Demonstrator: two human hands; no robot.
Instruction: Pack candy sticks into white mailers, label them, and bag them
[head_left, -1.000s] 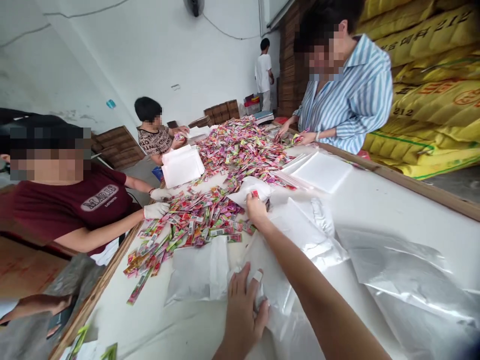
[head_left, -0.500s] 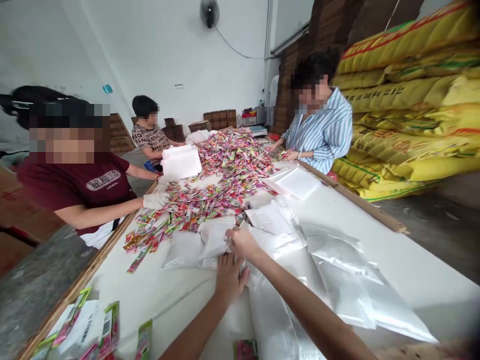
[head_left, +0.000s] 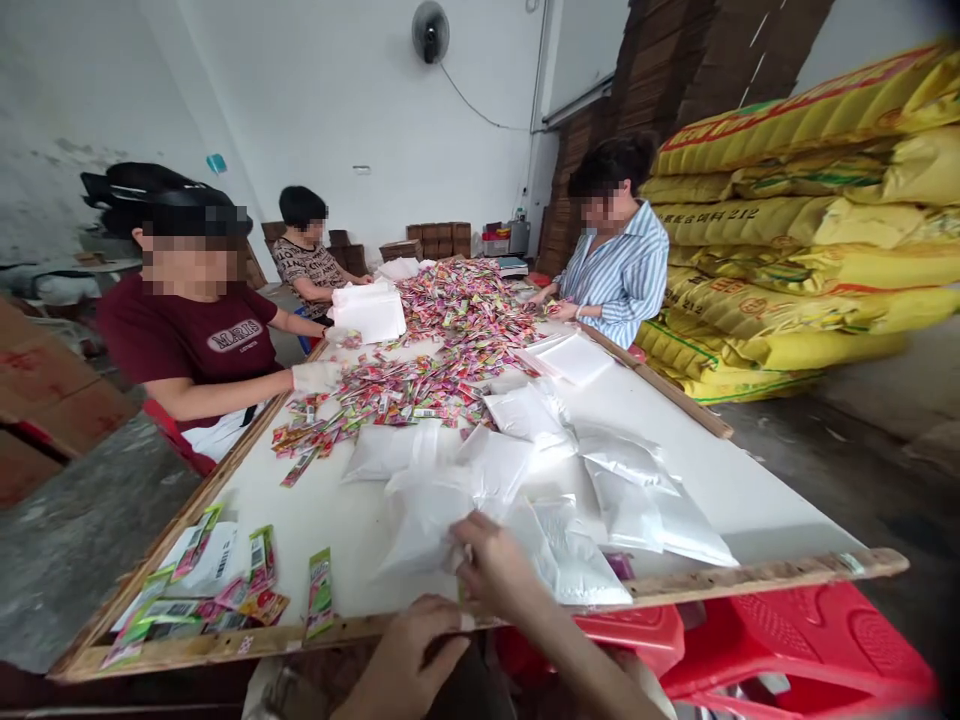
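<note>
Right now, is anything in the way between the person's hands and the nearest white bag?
Nothing visible. The right hand is at the right side of the white bag; its grip is unclear. The left hand is by the wooden table edge, with bare tabletop between it and the bag.

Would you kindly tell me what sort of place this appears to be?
It looks like a small packing workshop, judging by the table heaped with colourful packets, the plump whitish bags lying on it, and the bulky yellow sacks stacked nearby.
</note>
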